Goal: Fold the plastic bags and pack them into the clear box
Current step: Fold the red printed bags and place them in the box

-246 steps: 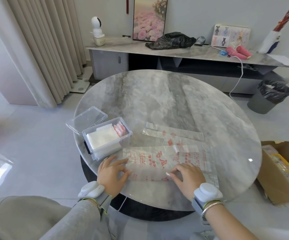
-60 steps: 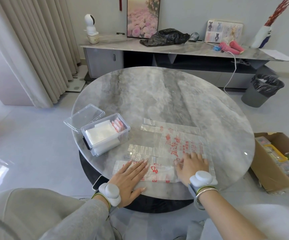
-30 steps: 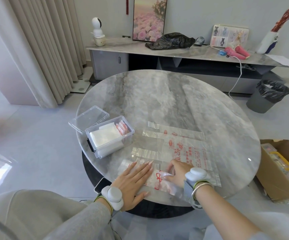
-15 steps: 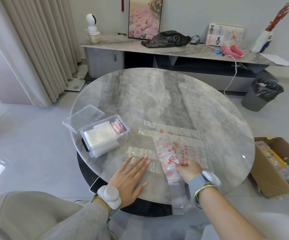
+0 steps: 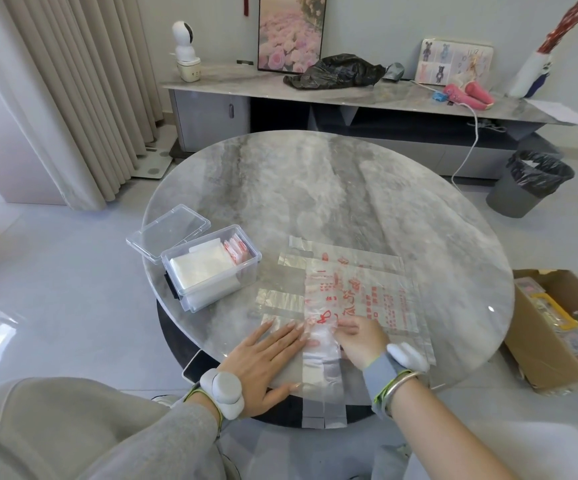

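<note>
— Several things around the round table (image 5: 315, 195). Where, going outward?
— Past the right edge, a cardboard box (image 5: 530, 344). At the left edge, the clear box (image 5: 218, 289), open and packed with folded bags, lid (image 5: 170, 230) touching its far side. Between the hands and mid-table, flat bags (image 5: 377, 296) spread out. Farther off, a lined bin (image 5: 512, 199) and a sideboard (image 5: 367, 97).
— And the hands?
— Left hand (image 5: 263, 362) flat at the near edge, fingers straight, tips pressing the folded bag (image 5: 320, 372). Right hand (image 5: 360, 341) just beside, fingers curled, pinching that bag near its red print. Bag's tail hanging over the near edge.
— Different from half a second ago?
— Left fingertips then apart from the bag, now touching. Bag then slanted, now straighter.
</note>
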A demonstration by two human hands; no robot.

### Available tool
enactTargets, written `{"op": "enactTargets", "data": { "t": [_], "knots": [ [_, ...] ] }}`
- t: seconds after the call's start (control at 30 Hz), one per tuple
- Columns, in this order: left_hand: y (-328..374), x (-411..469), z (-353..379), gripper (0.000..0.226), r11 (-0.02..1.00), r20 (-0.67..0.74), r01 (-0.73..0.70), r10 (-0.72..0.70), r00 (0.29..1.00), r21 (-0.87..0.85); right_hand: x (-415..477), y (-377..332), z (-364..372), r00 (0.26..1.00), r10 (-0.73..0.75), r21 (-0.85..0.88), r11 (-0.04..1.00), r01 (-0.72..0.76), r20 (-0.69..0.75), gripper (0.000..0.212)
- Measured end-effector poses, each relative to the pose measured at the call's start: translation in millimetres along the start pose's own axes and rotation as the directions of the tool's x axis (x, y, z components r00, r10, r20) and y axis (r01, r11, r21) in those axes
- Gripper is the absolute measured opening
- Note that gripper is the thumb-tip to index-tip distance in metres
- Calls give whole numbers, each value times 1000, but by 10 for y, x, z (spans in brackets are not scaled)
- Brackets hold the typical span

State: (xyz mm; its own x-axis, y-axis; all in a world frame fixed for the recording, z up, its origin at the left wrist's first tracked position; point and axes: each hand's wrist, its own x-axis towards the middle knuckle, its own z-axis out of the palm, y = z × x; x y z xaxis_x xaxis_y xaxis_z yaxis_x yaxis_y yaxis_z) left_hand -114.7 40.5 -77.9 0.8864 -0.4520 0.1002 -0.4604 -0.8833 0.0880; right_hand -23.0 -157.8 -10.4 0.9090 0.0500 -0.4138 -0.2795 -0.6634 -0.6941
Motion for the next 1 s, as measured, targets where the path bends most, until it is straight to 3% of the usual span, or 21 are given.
{"op": "enactTargets", "data": {
  "t": [0.07,0.13,0.2,0.33,0.43,0.53,0.67,0.8,1.0],
  "knots": [
    [17,5,-5,71,1000,-4,-4,4,1000,-1,-36,8,-136,984,-170,-326,934,145,-50,32],
    [41,19,-39,71,1000,-15,-10,10,1000,-23,-75,36,-238,950,-310,-492,832,257,-27,33],
    [67,25,-104,69,998,-34,-38,37,999,-45,-115,88,-280,884,-458,-619,671,409,88,28],
    [110,19,-199,73,986,-31,-141,139,990,-86,-229,230,-239,701,-648,-670,381,637,298,23],
    [113,9,-163,81,984,9,-158,159,987,-79,-219,341,-151,625,-678,-648,283,708,387,38],
    [120,24,-110,77,988,1,-144,144,990,-56,-255,364,-141,631,-658,-645,279,711,411,44],
    [225,128,-54,64,990,-112,-138,136,984,-12,-271,408,-168,647,-632,-583,354,731,428,44],
    [345,200,-25,48,987,-242,-145,124,962,-68,-255,439,-150,659,-638,-516,438,736,398,41],
    [331,185,-7,37,975,-305,-134,74,949,-179,-166,426,-201,738,-577,-452,586,672,349,42]
  ]
}}
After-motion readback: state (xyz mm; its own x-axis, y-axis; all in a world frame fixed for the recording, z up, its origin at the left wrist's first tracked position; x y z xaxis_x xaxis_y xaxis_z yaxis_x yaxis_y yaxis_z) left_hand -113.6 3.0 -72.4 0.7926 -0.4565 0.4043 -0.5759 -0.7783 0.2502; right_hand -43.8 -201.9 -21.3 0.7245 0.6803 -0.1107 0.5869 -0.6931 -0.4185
